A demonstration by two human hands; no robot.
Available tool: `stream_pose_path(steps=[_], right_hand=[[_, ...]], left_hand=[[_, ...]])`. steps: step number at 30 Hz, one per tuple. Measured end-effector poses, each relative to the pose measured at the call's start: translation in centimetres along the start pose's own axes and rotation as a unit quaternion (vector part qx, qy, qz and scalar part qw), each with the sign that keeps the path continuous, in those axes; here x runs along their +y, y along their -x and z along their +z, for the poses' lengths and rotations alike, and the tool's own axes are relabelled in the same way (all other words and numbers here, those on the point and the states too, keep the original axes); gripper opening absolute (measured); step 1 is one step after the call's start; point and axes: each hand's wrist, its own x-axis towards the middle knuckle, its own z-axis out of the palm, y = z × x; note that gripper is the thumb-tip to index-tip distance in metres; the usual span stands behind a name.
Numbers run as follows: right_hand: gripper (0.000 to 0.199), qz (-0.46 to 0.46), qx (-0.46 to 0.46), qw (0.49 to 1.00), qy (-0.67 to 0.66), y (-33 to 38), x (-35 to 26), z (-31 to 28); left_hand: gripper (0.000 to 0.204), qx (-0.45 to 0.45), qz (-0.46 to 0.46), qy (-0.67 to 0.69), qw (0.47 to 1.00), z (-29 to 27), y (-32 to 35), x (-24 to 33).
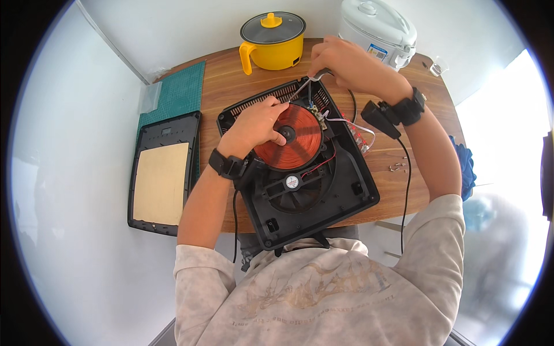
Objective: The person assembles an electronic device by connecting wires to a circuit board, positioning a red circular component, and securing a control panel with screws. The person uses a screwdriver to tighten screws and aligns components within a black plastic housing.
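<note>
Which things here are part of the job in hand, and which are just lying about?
In use:
left hand resting on the copper coil
right hand holding a screwdriver
open cooker base
wires
fan

Lying about:
yellow pot
white rice cooker
green mat
removed top panel
loose screws

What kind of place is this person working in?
Probably a small appliance repair bench. An opened induction cooker with its copper coil bare lies on a wooden table, its glass top panel set aside on a green cutting mat, with a yellow electric pot and white rice cooker nearby.
</note>
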Motion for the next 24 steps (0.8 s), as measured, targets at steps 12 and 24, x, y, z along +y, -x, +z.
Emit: stream_pose_path(steps=[12,24], right_hand=[[0.024,-0.066,-0.106,0.992,0.000,-5.3,-0.8,-2.0],[0.020,-0.025,-0.221,0.974,0.042,-8.9,-1.4,-3.1]], left_hand=[[0.088,0.001,0.003,-0.002,1.000,0.1,0.2,-0.2],[0.088,0.004,0.001,0.021,1.000,0.2,0.1,-0.3]])
